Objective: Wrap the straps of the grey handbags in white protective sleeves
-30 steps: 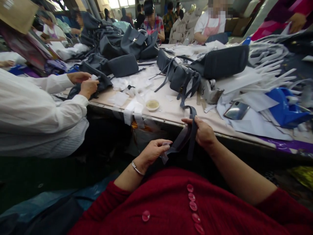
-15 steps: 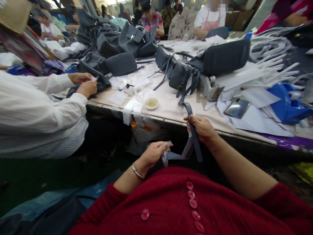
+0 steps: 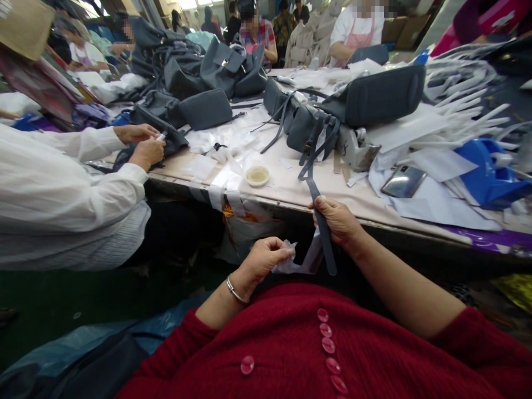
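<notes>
My right hand [image 3: 338, 221] is closed around a grey-blue bag strap [image 3: 323, 235] just in front of the table edge [image 3: 291, 208]. The strap runs up onto the table to a grey handbag [image 3: 310, 130], and its free end hangs below my fist. My left hand [image 3: 262, 259] pinches a clear, crumpled strip of plastic film [image 3: 299, 261] that stretches across to the strap under my right hand. Both hands hover over my lap, above my red cardigan.
A small dish of glue [image 3: 257, 175] sits near the table edge, with a phone [image 3: 403, 181], white paper scraps and a blue bag [image 3: 490, 172] to the right. Several grey bags [image 3: 208, 108] crowd the middle. A person in white [image 3: 62, 188] works at my left; others sit opposite.
The film has come further off the strap and bunched in my left hand. The strap now hangs straighter from my right fist, which has shifted slightly left.
</notes>
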{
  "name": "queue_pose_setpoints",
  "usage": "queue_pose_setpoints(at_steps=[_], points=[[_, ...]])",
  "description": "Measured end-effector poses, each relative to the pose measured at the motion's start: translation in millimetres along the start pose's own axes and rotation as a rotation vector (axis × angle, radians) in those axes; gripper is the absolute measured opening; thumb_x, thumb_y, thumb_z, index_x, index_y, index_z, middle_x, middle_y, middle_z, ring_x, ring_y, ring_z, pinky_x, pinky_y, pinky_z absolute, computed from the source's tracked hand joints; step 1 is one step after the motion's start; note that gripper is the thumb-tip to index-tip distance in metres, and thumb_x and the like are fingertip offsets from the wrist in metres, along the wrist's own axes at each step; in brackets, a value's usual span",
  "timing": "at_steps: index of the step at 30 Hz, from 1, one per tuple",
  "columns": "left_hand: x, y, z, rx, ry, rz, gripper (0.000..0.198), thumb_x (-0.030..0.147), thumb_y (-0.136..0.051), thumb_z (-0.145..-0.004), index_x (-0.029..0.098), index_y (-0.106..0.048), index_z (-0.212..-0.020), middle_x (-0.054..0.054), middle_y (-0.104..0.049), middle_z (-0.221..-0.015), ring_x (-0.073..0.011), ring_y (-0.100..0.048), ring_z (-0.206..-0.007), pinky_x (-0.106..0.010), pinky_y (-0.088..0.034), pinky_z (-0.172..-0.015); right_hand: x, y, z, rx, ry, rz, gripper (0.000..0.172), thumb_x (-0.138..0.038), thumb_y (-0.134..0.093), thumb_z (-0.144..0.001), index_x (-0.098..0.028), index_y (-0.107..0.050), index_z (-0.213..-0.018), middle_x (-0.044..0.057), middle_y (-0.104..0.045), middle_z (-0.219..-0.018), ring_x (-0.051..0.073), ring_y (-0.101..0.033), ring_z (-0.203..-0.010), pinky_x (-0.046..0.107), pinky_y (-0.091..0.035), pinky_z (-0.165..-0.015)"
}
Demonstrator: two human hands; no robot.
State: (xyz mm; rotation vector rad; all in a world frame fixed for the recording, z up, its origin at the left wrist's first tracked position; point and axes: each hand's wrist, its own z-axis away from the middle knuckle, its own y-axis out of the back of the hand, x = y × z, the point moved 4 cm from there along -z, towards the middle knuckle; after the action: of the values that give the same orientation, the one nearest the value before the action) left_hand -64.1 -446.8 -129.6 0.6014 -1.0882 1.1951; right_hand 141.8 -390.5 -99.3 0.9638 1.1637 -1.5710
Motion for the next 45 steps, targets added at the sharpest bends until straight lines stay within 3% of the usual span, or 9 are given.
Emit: queue_pose_setpoints(at_steps=[7, 14, 22, 33, 45], points=[[2, -0.6, 1, -0.015, -0.023, -0.024, 0.030, 0.039, -0.081, -0.066, 0.012, -0.071, -0.074, -0.001, -0.063, -0.065, -0.0090, -0.052, -0.059, -0.021, -0.039, -0.058, -3, -3, 3, 0.033, -0.043, -0.050, 0.043, -0.052, -0.086, -0.058, -0.018, -0.063, -0.072, -0.006, -0.053, -0.049, 0.008, -0.045, -0.039, 0.021, -0.035, -0.036], [-4, 4.3, 3, -0.002, 0.043, -0.033, 0.032, 0.040, -0.083, -0.063, 0.012, -0.073, -0.075, -0.002, -0.066, -0.067, -0.0100, -0.054, -0.057, -0.022, -0.041, -0.057, -15, 4, -1, 0.101, 0.057, -0.132, 0.039, -0.044, -0.088, -0.058, -0.019, -0.062, -0.073, -0.005, -0.060, -0.054, 0.010, -0.052, -0.044, 0.023, -0.048, -0.042], [-6, 2.5, 4, -0.049, 0.061, -0.083, 0.034, 0.043, -0.082, -0.064, 0.012, -0.075, -0.076, -0.003, -0.066, -0.065, -0.0094, -0.052, -0.056, -0.023, -0.039, -0.056, -18, 11, -2, 0.154, 0.109, -0.143, 0.037, -0.043, -0.089, -0.056, -0.019, -0.065, -0.074, -0.005, -0.060, -0.056, 0.011, -0.052, -0.046, 0.024, -0.048, -0.044], [-11, 6.2, 0, 0.013, 0.042, -0.133, 0.039, 0.048, -0.077, -0.068, 0.011, -0.075, -0.080, -0.002, -0.063, -0.063, -0.0091, -0.049, -0.054, -0.023, -0.035, -0.053, -24, 13, -1, 0.196, 0.176, -0.168, 0.035, -0.044, -0.088, -0.058, -0.020, -0.066, -0.072, -0.004, -0.059, -0.058, 0.010, -0.050, -0.047, 0.024, -0.047, -0.046], [-14, 6.3, -1, 0.036, 0.089, -0.024, 0.038, 0.046, -0.080, -0.065, 0.010, -0.074, -0.078, -0.003, -0.065, -0.064, -0.0094, -0.051, -0.052, -0.023, -0.038, -0.053, -24, 10, 4, 0.164, 0.257, -0.083, 0.030, -0.043, -0.085, -0.063, -0.021, -0.069, -0.075, -0.005, -0.056, -0.058, 0.009, -0.046, -0.049, 0.022, -0.038, -0.046]])
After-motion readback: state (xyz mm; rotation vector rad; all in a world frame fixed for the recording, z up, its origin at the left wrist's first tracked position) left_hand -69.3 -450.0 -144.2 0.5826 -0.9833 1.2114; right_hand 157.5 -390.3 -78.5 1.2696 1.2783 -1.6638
